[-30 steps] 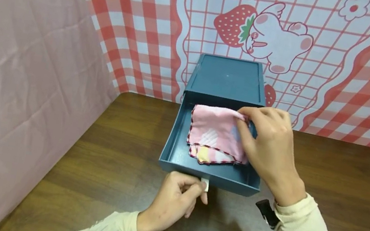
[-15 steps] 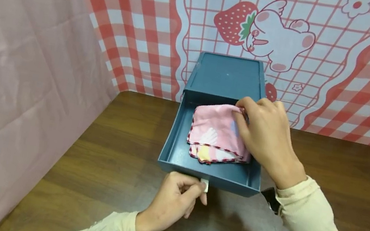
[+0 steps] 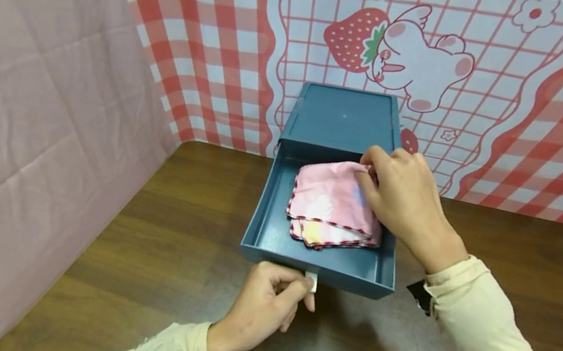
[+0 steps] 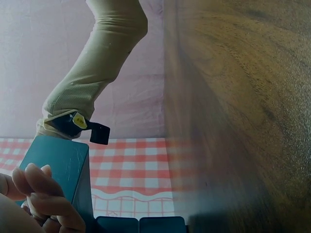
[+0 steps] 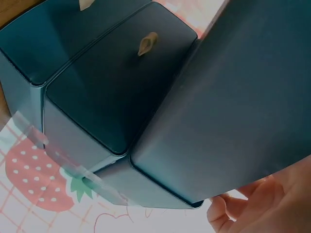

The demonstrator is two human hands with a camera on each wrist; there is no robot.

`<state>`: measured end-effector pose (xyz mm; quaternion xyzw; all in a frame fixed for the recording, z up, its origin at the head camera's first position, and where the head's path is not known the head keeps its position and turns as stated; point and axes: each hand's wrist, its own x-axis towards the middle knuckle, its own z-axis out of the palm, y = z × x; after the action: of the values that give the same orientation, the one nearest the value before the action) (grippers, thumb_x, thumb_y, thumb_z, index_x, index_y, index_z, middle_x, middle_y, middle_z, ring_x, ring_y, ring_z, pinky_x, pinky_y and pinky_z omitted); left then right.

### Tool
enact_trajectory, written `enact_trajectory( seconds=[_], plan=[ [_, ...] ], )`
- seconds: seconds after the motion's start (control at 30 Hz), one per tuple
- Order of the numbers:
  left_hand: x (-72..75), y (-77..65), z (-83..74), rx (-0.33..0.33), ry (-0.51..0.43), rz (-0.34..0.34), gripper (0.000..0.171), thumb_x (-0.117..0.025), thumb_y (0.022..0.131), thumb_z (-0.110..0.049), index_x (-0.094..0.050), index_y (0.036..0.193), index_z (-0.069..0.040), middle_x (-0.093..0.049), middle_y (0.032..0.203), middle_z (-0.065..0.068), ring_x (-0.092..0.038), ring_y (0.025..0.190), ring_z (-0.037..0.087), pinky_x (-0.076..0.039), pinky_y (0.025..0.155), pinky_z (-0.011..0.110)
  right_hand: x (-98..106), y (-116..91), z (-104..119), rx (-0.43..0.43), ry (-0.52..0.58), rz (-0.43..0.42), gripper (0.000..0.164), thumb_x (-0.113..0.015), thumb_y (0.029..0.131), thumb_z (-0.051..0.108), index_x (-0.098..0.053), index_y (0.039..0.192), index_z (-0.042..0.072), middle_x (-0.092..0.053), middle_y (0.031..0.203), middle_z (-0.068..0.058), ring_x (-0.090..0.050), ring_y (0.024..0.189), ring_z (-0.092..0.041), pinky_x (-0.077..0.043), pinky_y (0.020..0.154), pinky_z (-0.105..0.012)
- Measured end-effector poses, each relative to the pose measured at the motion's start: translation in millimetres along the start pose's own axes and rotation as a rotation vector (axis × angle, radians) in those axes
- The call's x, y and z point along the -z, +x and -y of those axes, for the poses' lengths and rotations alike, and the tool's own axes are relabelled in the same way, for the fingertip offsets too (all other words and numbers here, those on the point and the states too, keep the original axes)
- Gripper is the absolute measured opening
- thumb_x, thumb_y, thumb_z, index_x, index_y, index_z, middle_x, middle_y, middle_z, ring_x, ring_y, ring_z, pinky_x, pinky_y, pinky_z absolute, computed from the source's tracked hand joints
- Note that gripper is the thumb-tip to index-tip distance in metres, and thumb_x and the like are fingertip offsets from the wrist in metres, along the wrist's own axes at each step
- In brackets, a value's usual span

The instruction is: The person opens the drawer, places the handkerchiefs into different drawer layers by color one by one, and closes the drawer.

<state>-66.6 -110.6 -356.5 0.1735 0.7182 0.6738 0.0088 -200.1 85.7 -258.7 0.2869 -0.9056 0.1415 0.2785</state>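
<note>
A dark teal drawer (image 3: 272, 245) stands pulled out of the top of its cabinet (image 3: 346, 118). Inside it lies a folded pink handkerchief (image 3: 331, 195) with a red-and-white edging and pale printed patches. My right hand (image 3: 406, 199) reaches over the drawer's right wall and pinches the handkerchief at its far right corner. Below the drawer front, my left hand (image 3: 259, 308) holds the small white pull tab (image 3: 311, 281) between thumb and fingers. In the left wrist view its curled fingers (image 4: 46, 196) show against the teal drawer (image 4: 58, 160).
Lower drawers (image 5: 116, 82) are closed under the open one, each with a small tab (image 5: 147, 43). The cabinet stands on a brown wooden table (image 3: 166, 231), against a red-and-white checked cloth (image 3: 210, 33). A pink curtain (image 3: 34, 115) hangs at the left.
My right hand has moved slightly up and left with the pinched corner. The handkerchief has shifted and turned a little in the drawer. My left hand stays on the tab.
</note>
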Motion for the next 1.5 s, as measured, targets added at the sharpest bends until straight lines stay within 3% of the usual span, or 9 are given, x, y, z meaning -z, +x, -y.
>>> enact_trajectory(
  seconds=[0.23,0.37,0.67,0.93,1.1,1.5],
  plan=[
    [-0.2,1.1,-0.3,0.0,0.004,0.007,0.032,-0.052,0.096,-0.003,-0.068,0.069,-0.001,-0.045,0.042,0.007,-0.041,0.036,0.008,-0.032,0.035,0.027,-1,-4,-2,0.05,-0.002,-0.079,0.011,-0.073,0.088,0.011,-0.073,0.092,0.001,-0.062,0.096,-0.019,-0.046,0.091,-0.036,-0.038,0.073,-0.048],
    [-0.7,1.3,-0.4,0.01,0.003,0.007,0.032,-0.052,0.096,-0.002,-0.069,0.069,-0.002,-0.045,0.042,0.006,-0.041,0.036,0.008,-0.033,0.035,0.026,-1,-6,-4,0.066,-0.018,-0.102,0.011,-0.075,0.086,0.012,-0.074,0.09,0.002,-0.058,0.099,-0.019,-0.044,0.097,-0.038,-0.035,0.073,-0.049],
    [-0.5,1.1,0.3,0.005,0.004,0.008,0.032,-0.052,0.096,-0.002,-0.068,0.068,-0.003,-0.045,0.041,0.005,-0.041,0.035,0.008,-0.033,0.035,0.025,0,-7,2,0.071,-0.097,0.02,0.011,-0.074,0.087,0.012,-0.076,0.093,0.003,-0.063,0.081,-0.013,-0.045,0.077,-0.029,-0.032,0.064,-0.041],
    [-0.3,1.0,1.0,0.0,0.017,0.011,0.033,-0.052,0.096,-0.002,-0.068,0.068,-0.003,-0.045,0.041,0.004,-0.042,0.035,0.008,-0.033,0.035,0.025,3,-10,6,0.04,-0.141,0.139,0.015,-0.072,0.087,0.011,-0.075,0.099,0.001,-0.066,0.088,-0.016,-0.049,0.081,-0.031,-0.037,0.065,-0.04],
    [-0.5,1.0,1.5,-0.006,0.023,0.013,0.032,-0.052,0.096,-0.002,-0.068,0.068,-0.004,-0.045,0.041,0.004,-0.042,0.035,0.007,-0.033,0.035,0.025,12,-15,8,0.007,-0.131,0.166,0.021,-0.075,0.086,0.013,-0.075,0.104,0.001,-0.067,0.094,-0.017,-0.049,0.084,-0.03,-0.039,0.068,-0.041],
    [0.6,0.2,0.0,-0.005,0.004,0.009,0.031,-0.054,0.097,-0.003,-0.069,0.069,-0.001,-0.046,0.042,0.012,-0.042,0.035,0.008,-0.035,0.036,0.024,39,-41,11,0.086,-0.061,0.034,0.026,-0.079,0.083,0.013,-0.074,0.107,0.003,-0.069,0.104,-0.016,-0.053,0.097,-0.033,-0.044,0.076,-0.049]
  ],
)
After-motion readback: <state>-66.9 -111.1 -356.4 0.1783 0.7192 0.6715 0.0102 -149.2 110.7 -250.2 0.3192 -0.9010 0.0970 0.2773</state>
